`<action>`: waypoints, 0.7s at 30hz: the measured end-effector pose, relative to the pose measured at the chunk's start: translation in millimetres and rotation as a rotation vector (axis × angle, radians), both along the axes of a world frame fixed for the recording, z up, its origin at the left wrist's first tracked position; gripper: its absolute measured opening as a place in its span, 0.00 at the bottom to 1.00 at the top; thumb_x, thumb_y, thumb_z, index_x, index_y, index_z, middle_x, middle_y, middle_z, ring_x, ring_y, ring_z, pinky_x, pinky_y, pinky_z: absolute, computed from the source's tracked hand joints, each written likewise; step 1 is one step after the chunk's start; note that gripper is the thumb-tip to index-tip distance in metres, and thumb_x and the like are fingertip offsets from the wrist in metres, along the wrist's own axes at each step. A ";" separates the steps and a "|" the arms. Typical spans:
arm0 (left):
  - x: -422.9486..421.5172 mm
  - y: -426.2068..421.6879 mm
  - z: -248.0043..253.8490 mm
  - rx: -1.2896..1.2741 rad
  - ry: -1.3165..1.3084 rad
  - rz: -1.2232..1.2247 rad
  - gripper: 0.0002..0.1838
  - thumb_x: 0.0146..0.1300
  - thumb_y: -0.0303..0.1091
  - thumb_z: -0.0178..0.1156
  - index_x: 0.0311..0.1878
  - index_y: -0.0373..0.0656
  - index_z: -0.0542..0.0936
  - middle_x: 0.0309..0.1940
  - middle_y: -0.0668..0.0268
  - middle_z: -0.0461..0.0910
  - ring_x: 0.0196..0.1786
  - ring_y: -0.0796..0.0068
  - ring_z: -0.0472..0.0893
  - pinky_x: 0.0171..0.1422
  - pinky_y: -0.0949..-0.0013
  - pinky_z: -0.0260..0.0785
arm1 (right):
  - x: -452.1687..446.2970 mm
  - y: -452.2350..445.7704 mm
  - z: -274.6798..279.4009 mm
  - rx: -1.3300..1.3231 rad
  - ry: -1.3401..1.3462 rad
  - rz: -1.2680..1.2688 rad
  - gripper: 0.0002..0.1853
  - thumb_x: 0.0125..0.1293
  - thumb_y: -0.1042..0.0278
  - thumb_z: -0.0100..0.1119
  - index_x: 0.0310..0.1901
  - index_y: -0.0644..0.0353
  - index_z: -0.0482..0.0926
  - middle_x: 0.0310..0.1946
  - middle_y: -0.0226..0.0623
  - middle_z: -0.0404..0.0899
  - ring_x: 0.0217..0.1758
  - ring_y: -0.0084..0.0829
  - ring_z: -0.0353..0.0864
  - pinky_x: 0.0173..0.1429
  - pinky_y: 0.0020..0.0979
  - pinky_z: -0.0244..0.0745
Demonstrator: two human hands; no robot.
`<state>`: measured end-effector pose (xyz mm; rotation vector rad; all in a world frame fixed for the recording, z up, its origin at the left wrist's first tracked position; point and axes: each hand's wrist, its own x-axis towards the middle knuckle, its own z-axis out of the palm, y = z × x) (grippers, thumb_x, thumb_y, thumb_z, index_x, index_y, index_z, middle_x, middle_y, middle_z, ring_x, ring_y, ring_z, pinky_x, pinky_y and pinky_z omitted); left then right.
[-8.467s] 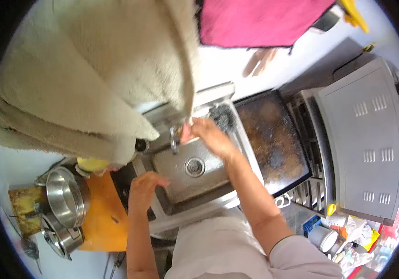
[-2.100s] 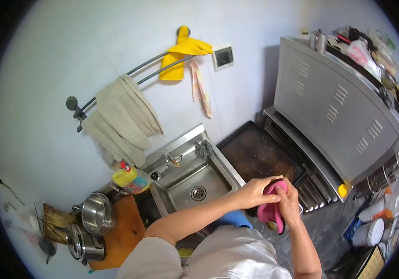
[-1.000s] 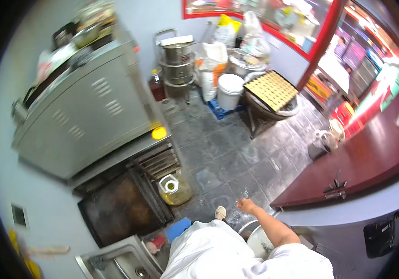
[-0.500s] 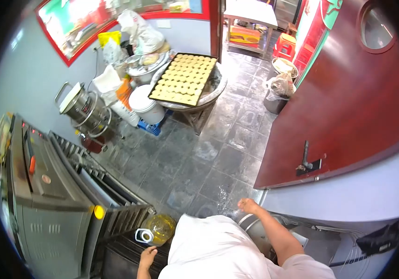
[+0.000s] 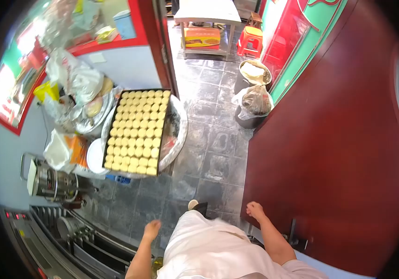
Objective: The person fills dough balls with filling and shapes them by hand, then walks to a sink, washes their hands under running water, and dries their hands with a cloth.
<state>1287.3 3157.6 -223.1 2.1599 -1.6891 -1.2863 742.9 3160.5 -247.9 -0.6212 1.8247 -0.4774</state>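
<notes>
My left hand hangs over the dark tiled floor in front of my body, slightly blurred, its fingers curled in with nothing seen in them. To the right, my right hand is loosely closed and shows no object; it overlaps the edge of the dark red door, and I cannot tell whether it touches. Ahead on the left, a black baking tray full of round, pale yellow dough pieces rests across a large round basin.
A steel oven and rack line the lower left. By the wall stand a metal drum, bags and a white bucket. Bins stand beyond the door edge, with a red stool and table further ahead.
My view has moved forward towards the doorway; the tray looks nearer. The oil jug beside my left hand has mostly dropped from view. Both hands have swung forward, with nothing taken hold of.
</notes>
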 end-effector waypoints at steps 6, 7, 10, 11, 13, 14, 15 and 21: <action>-187.2 -311.8 155.6 -0.014 0.425 -0.164 0.19 0.70 0.37 0.56 0.60 0.39 0.77 0.56 0.54 0.80 0.59 0.60 0.79 0.63 0.64 0.69 | -57.8 -35.0 17.2 0.236 -0.096 -0.218 0.11 0.69 0.64 0.55 0.45 0.61 0.80 0.34 0.39 0.83 0.32 0.31 0.84 0.34 0.33 0.82; -210.4 -352.6 172.2 -0.066 0.436 -0.240 0.19 0.70 0.37 0.56 0.60 0.40 0.77 0.56 0.54 0.80 0.59 0.61 0.79 0.63 0.65 0.69 | -67.6 -57.7 17.3 0.240 -0.131 -0.294 0.11 0.69 0.64 0.55 0.46 0.61 0.80 0.35 0.40 0.83 0.32 0.32 0.84 0.34 0.33 0.83; -274.0 -464.2 190.0 -0.158 0.448 -0.297 0.19 0.70 0.36 0.56 0.60 0.40 0.77 0.56 0.54 0.80 0.59 0.62 0.79 0.63 0.65 0.69 | -111.3 -132.5 1.4 0.279 -0.159 -0.381 0.11 0.68 0.65 0.56 0.46 0.62 0.80 0.35 0.41 0.83 0.32 0.32 0.84 0.33 0.33 0.83; -289.4 -491.1 191.4 -0.196 0.447 -0.283 0.18 0.70 0.36 0.55 0.60 0.40 0.77 0.55 0.54 0.80 0.59 0.63 0.78 0.63 0.65 0.68 | -125.8 -152.7 -2.8 0.284 -0.163 -0.369 0.11 0.68 0.65 0.56 0.46 0.62 0.80 0.35 0.41 0.83 0.32 0.32 0.84 0.33 0.33 0.83; -313.1 -542.0 165.7 -0.241 0.465 -0.254 0.17 0.70 0.35 0.56 0.58 0.40 0.78 0.55 0.55 0.80 0.60 0.63 0.78 0.65 0.65 0.67 | -159.5 -258.1 -12.3 0.276 -0.092 -0.300 0.10 0.68 0.66 0.57 0.45 0.62 0.80 0.34 0.41 0.83 0.31 0.32 0.84 0.33 0.32 0.83; -323.0 -559.4 161.5 -0.238 0.455 -0.233 0.17 0.69 0.35 0.57 0.58 0.40 0.78 0.55 0.55 0.80 0.60 0.63 0.78 0.65 0.65 0.67 | -173.3 -307.9 -13.8 0.236 -0.043 -0.259 0.10 0.68 0.66 0.56 0.45 0.62 0.80 0.33 0.41 0.83 0.31 0.32 0.84 0.32 0.32 0.82; -332.0 -587.7 159.9 -0.251 0.443 -0.206 0.17 0.69 0.35 0.58 0.58 0.41 0.78 0.55 0.56 0.80 0.59 0.64 0.78 0.65 0.65 0.67 | -186.4 -362.0 -17.6 0.147 -0.056 -0.244 0.10 0.68 0.66 0.56 0.43 0.62 0.80 0.30 0.40 0.83 0.29 0.30 0.83 0.30 0.31 0.81; -366.6 -796.6 254.0 -0.774 0.359 0.026 0.17 0.65 0.28 0.57 0.57 0.36 0.79 0.51 0.59 0.82 0.56 0.70 0.79 0.64 0.68 0.67 | -226.8 -740.6 48.0 -0.459 0.138 0.319 0.10 0.70 0.67 0.52 0.44 0.64 0.79 0.29 0.35 0.82 0.30 0.25 0.82 0.32 0.29 0.78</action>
